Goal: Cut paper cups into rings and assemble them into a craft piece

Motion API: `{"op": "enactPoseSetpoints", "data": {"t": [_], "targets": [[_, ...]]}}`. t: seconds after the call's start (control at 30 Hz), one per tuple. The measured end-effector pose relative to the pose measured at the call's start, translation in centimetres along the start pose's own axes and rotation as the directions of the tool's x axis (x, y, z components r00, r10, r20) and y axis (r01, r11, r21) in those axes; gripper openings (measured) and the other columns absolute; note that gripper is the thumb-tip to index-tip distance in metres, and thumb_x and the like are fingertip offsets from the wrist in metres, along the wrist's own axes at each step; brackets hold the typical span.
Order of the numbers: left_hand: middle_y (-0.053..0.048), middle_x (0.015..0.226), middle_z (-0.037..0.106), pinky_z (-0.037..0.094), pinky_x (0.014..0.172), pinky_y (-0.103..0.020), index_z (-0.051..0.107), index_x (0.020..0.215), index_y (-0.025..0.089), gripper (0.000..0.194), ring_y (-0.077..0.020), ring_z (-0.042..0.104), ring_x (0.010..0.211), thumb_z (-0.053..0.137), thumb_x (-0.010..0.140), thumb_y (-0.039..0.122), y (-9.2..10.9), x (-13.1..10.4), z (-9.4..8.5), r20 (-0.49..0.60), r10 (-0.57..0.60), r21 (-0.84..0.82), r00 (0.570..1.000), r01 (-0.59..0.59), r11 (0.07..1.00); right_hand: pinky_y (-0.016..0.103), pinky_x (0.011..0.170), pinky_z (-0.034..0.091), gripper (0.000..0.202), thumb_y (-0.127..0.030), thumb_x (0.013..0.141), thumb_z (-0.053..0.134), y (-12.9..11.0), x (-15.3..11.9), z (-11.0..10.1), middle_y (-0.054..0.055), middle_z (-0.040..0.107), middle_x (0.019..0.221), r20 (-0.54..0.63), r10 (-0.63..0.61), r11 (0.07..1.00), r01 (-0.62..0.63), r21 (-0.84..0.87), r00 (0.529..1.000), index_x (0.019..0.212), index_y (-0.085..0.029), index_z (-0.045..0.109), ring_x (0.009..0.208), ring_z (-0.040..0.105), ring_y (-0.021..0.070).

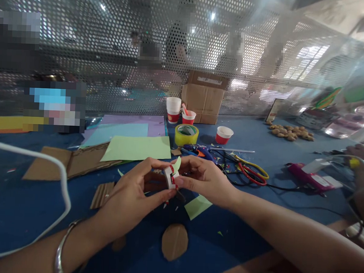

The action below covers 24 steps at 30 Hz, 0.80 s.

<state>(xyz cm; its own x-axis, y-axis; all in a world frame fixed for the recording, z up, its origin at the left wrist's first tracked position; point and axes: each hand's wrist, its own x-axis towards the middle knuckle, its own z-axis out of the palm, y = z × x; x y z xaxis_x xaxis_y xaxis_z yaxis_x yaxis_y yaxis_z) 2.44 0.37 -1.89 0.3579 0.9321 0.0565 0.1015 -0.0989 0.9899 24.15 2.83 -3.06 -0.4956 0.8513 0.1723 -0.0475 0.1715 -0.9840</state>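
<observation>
A small white and red piece (pixel 169 177), which looks like part of a paper cup, is held between both hands above the blue table. My left hand (pixel 137 187) grips its left side with thumb and fingers. My right hand (pixel 206 180) pinches its right side, the thumb pressed on the front. A curved light green paper strip (pixel 176 165) sticks up from the top of the piece. Below the hands lie a green paper scrap (pixel 198 207) and a round cardboard disc (pixel 175 241).
Green paper (pixel 137 148), yellow tape (pixel 186 135), stacked cups (pixel 173 110), another cup (pixel 224 135) and a blue glue gun (pixel 199 151) stand or lie beyond the hands. Cables run right. A white cable (pixel 64 179) arcs at left. Another person's hand (pixel 362 154) is at far right.
</observation>
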Motion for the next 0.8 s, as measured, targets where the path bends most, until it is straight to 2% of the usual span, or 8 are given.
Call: {"op": "enactPoseSetpoints", "data": {"t": [0.13,0.3,0.53,0.67,0.8], "targets": [[-0.006,0.103,0.082,0.065,0.07,-0.03,0.061,0.114,0.024,0.044,-0.0243,0.08,0.095,0.087,0.082,0.036,-0.06,0.12,-0.05,-0.002,0.005,-0.029,1.0,-0.005,1.0,0.034,0.092,0.058,0.041,-0.044,0.087,0.085,-0.07,-0.02,0.02,0.007,0.073,0.118,0.005,-0.002,0.999,0.002,0.033,1.0,0.117,-0.021,0.07,0.106,0.069,0.0191],[-0.004,0.097,0.082,0.066,0.07,-0.03,0.063,0.112,0.024,0.049,-0.0259,0.081,0.095,0.093,0.075,0.036,0.22,0.21,-0.08,-0.014,-0.061,-0.059,0.998,0.06,0.996,0.03,0.088,0.057,0.044,-0.037,0.084,0.088,-0.21,-0.05,0.1,0.005,0.071,0.113,-0.009,0.014,0.999,-0.014,0.044,1.0,0.12,-0.02,0.069,0.101,0.068,0.0164],[-0.009,0.11,0.081,0.067,0.076,-0.036,0.063,0.118,0.024,0.054,-0.0278,0.081,0.096,0.093,0.074,0.038,0.23,0.0,-0.22,-0.025,-0.076,-0.025,0.997,0.076,0.997,0.027,0.079,0.059,0.043,-0.032,0.082,0.088,-0.31,-0.09,0.14,0.003,0.07,0.11,-0.007,0.003,1.0,-0.003,0.026,1.0,0.118,-0.021,0.067,0.091,0.07,0.0144],[-0.007,0.105,0.082,0.065,0.077,-0.032,0.062,0.117,0.023,0.056,-0.026,0.081,0.095,0.094,0.073,0.034,0.18,0.25,-0.33,0.012,-0.124,-0.081,0.992,0.125,0.989,0.025,0.081,0.058,0.04,-0.029,0.083,0.088,-0.41,-0.11,0.1,0.003,0.07,0.109,-0.015,-0.025,1.0,0.025,0.007,1.0,0.116,-0.02,0.068,0.094,0.069,0.0138],[-0.004,0.096,0.081,0.063,0.073,-0.03,0.06,0.112,0.023,0.056,-0.0237,0.081,0.09,0.095,0.07,0.031,0.43,0.59,-0.24,0.038,-0.16,-0.127,0.986,0.164,0.978,0.026,0.079,0.058,0.041,-0.032,0.082,0.088,-0.47,-0.17,0.13,0.003,0.07,0.107,-0.004,-0.006,1.0,0.006,0.002,1.0,0.115,-0.02,0.067,0.093,0.068,0.0146]]}}
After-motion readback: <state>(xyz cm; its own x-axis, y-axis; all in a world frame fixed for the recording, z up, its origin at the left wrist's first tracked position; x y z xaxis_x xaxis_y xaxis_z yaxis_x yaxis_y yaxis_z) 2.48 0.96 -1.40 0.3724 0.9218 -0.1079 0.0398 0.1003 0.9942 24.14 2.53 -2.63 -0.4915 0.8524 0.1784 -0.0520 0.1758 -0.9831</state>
